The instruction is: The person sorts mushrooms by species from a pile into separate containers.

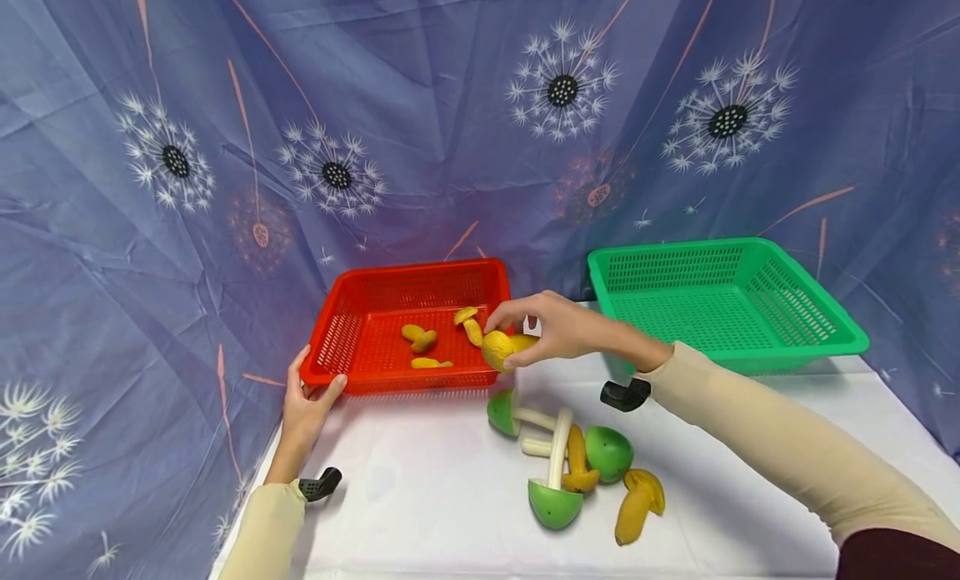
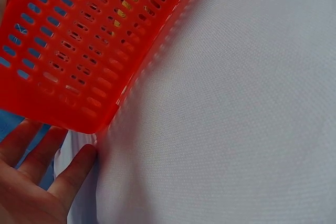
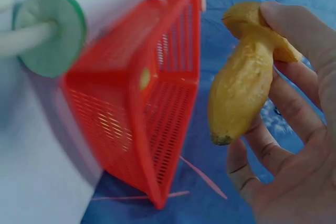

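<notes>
My right hand (image 1: 551, 326) pinches a yellow toy mushroom (image 1: 498, 350) above the right rim of the red basket (image 1: 420, 384). In the right wrist view the mushroom's thick stem (image 3: 241, 80) points away from the palm, and the thumb lies on its cap. At the basket's near left corner, my left hand (image 1: 306, 409) holds the rim, thumb on the front and fingers round the side. The left wrist view shows the left fingertips (image 2: 84, 156) right at that corner. Inside the basket lie several yellow mushrooms (image 1: 420, 337).
A green basket (image 1: 675, 313) stands at the back right. On the white table (image 1: 420, 488), green-capped mushrooms (image 1: 555, 505) with white stems lie in a pile with a yellow mushroom (image 1: 576, 455). Another yellow mushroom (image 1: 636, 509) lies just right of them. A blue dandelion-print curtain (image 1: 450, 147) hangs behind.
</notes>
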Demonstrator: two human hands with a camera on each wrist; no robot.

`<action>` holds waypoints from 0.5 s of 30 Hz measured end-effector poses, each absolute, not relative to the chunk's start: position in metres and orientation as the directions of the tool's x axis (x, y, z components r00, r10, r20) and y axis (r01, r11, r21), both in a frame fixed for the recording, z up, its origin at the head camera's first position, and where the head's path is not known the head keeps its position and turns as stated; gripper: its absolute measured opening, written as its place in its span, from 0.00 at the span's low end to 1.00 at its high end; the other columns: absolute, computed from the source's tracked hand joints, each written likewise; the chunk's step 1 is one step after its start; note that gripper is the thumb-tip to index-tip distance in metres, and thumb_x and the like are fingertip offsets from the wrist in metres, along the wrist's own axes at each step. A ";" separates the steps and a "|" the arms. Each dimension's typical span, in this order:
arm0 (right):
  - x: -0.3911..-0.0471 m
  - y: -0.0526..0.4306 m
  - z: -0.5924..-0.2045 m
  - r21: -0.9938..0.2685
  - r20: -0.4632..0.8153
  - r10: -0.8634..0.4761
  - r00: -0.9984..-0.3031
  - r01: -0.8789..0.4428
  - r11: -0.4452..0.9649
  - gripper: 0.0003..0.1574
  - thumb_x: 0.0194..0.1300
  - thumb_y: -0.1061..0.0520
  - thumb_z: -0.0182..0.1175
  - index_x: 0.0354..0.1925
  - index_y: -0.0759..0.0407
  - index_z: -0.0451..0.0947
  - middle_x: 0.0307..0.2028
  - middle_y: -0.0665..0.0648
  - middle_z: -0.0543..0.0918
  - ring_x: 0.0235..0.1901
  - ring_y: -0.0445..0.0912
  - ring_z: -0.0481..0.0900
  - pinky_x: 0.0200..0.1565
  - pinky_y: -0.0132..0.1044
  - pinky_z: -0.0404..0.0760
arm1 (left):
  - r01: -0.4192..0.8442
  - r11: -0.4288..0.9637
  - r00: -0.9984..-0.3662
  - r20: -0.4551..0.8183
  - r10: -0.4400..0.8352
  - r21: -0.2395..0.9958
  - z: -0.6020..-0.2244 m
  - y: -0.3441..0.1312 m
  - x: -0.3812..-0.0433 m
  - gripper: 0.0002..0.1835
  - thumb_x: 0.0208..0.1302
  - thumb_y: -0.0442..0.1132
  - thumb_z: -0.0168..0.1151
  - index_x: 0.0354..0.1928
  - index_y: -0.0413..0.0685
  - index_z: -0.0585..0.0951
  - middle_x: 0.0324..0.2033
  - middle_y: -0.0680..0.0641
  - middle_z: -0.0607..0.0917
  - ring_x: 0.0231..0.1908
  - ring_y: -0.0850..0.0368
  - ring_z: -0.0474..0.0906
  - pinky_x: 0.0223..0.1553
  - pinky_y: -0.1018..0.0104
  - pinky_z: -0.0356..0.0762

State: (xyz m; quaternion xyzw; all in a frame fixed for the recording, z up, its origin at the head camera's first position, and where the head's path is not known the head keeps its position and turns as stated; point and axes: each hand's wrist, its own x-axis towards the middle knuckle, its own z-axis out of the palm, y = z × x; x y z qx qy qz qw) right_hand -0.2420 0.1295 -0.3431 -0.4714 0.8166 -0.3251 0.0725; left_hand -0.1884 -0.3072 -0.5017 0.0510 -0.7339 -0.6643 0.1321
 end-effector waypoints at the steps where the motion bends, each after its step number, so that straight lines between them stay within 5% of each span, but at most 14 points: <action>1: -0.245 0.130 -0.341 -0.598 0.205 -0.808 -0.552 -0.725 0.343 0.26 0.62 0.48 0.75 0.58 0.46 0.82 0.49 0.40 0.84 0.44 0.41 0.78 0.46 0.46 0.80 | 0.099 0.113 -0.960 0.125 -0.252 0.989 -0.502 -0.307 -0.188 0.49 0.68 0.32 0.69 0.82 0.64 0.51 0.72 0.40 0.67 0.65 0.48 0.69 0.54 0.82 0.73; 15: -0.267 0.124 -0.329 -0.623 0.305 -0.728 -0.614 -0.707 0.335 0.26 0.60 0.44 0.77 0.55 0.43 0.83 0.45 0.41 0.86 0.42 0.44 0.79 0.44 0.55 0.81 | 0.097 0.125 -0.960 0.126 -0.249 0.987 -0.502 -0.307 -0.188 0.50 0.68 0.33 0.69 0.82 0.64 0.50 0.73 0.40 0.66 0.67 0.46 0.68 0.54 0.83 0.72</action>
